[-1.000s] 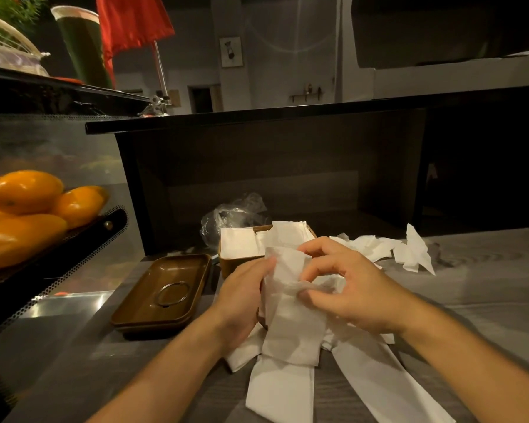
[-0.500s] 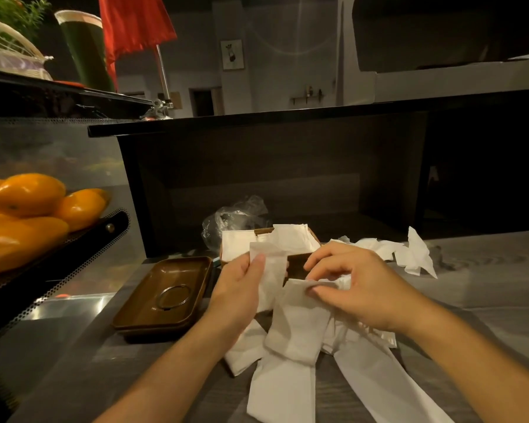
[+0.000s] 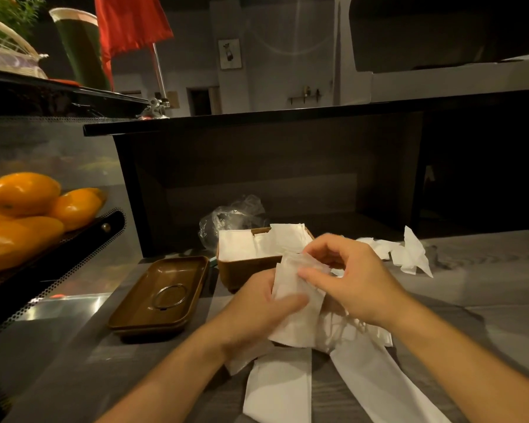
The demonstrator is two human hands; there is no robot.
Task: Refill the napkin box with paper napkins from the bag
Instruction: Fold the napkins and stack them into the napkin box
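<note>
Head view: compared with the frame half a second earlier, both hands have closed together on a single folded napkin (image 3: 297,303), which now stands between them just in front of the napkin box (image 3: 242,270); previously the left hand held a narrow strip up against the box while the right hand pressed on the pile. The left hand (image 3: 257,312) grips the napkin from the left, thumb laid across its front face and fingers curled behind it. The right hand (image 3: 348,279) pinches the napkin's upper edge, index finger extended onto the paper and the remaining fingers curled above it. The held napkin is white, creased and roughly upright; its top edge appears blurred. Below it, loose napkins (image 3: 364,380) lie spread on the grey wood-grain counter (image 3: 486,300), with long folded strips reaching toward the lower edge of the frame. The napkin box is brown, open at the top, and already holds white napkins that project above its rim. The brown lid (image 3: 159,294) lies inverted just left of the box. A clear plastic bag (image 3: 229,215) sits crumpled behind the box. More crumpled napkins (image 3: 406,254) lie to the right of the box.
</note>
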